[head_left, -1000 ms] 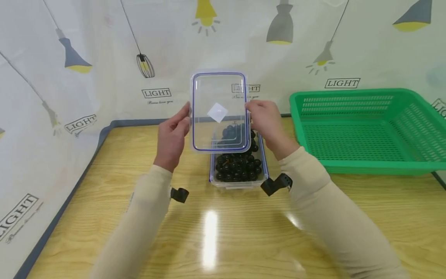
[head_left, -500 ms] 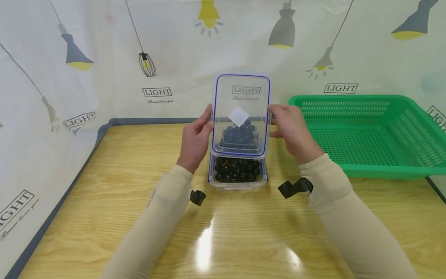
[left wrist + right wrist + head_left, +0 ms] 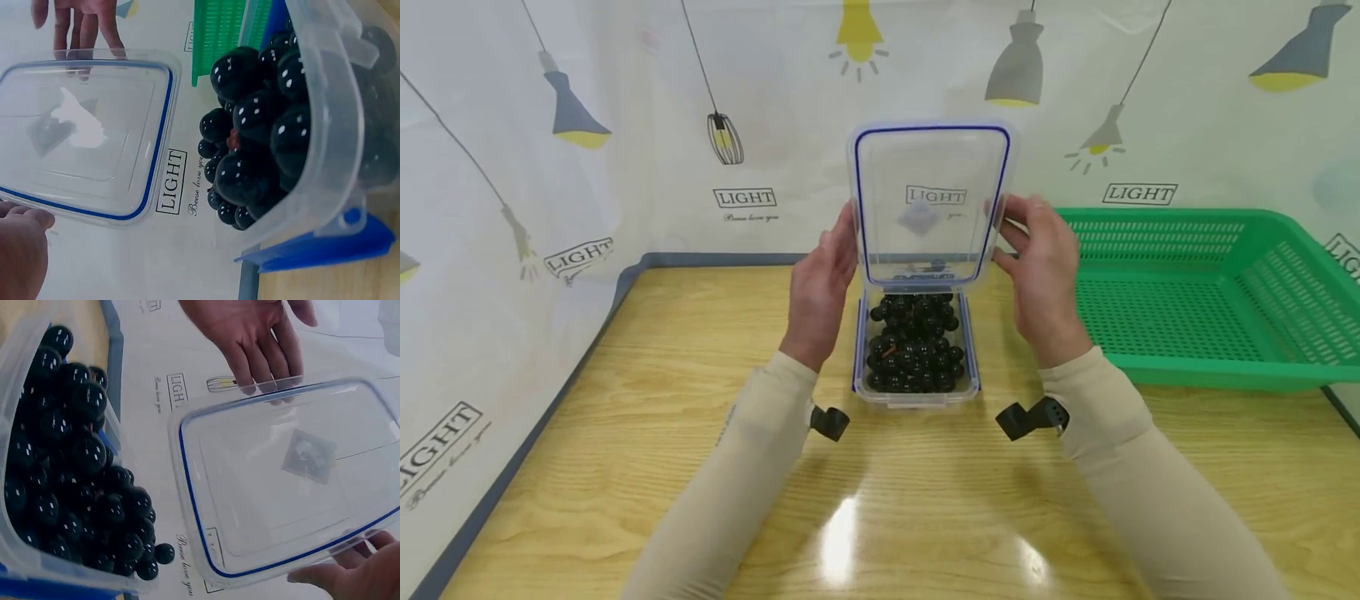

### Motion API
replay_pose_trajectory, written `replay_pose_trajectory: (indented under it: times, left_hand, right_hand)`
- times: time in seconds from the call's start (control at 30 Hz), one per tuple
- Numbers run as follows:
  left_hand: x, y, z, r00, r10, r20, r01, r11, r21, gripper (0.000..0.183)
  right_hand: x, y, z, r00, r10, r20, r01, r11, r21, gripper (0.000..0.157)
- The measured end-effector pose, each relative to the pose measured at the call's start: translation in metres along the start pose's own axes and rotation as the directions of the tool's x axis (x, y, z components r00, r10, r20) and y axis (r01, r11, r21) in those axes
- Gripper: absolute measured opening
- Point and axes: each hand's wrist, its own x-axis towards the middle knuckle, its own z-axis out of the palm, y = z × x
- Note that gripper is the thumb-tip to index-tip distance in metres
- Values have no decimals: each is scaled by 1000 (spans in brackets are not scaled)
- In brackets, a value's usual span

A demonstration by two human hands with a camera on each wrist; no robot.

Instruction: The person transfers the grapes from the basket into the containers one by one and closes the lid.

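Note:
A clear plastic lid (image 3: 928,200) with a blue seal and a pale square label stands tilted behind a clear food container (image 3: 932,398), its lower edge at the container's far end. Black grapes (image 3: 917,358) fill the container. My left hand (image 3: 818,292) supports the lid's left edge with nearly straight fingers, the thumb apart from it. Opposite, my right hand (image 3: 1047,271) has its fingers at the right edge, several fingertips (image 3: 84,56) showing at the rim in the left wrist view. Its thumb also stands off the lid.
A green plastic basket (image 3: 1210,373) sits at the right on the wooden table (image 3: 700,333). Blue side clips (image 3: 331,250) stick out from the container. A white sheet printed with lamps (image 3: 782,108) hangs behind the table. Each wrist carries a black camera mount (image 3: 831,423).
Both hands have carried the lid right, over the container, then tilted it up and back, so more grapes show. The fingers have loosened from a pinch to straighter support.

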Motion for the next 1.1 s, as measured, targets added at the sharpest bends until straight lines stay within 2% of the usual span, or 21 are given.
replay_pose_trajectory:
  times: [0.13, 0.23, 0.33, 0.4, 0.53, 0.63, 0.93, 1.1]
  left_hand:
    - [0, -2, 1, 1000, 14, -26, -16, 995, -100, 54]
    - [0, -4, 1, 999, 18, -43, -23, 994, -106, 51]
    - [-2, -5, -1, 999, 18, -45, -21, 997, -73, 43]
    - [-3, -6, -3, 999, 17, -37, -19, 999, -42, 45]
    - [-7, -10, -8, 1000, -5, -24, 5, 1000, -3, 53]
    - [-9, -16, -11, 999, -41, -32, 41, 999, 16, 56]
    - [-17, -40, -21, 986, -153, -72, 160, 982, 98, 60]
    - [-20, -53, -27, 971, -219, -93, 230, 965, 123, 63]
  right_hand:
    - [0, 7, 3, 999, -26, -41, 33, 981, 193, 32]
    - [-1, 12, 4, 1000, -14, -21, 19, 974, 227, 27]
    - [-2, 16, 2, 999, -7, 31, 0, 981, 196, 16]
    - [-3, 20, -1, 996, -5, 84, -10, 983, 186, 12]
    - [-2, 29, -8, 982, -1, 188, -31, 985, 167, 24]
    - [-1, 39, -13, 973, 6, 231, -36, 992, 125, 29]
    - [-1, 67, -17, 966, 79, 246, -77, 997, -15, 36]
    - [0, 82, -19, 964, 119, 239, -100, 991, -88, 41]
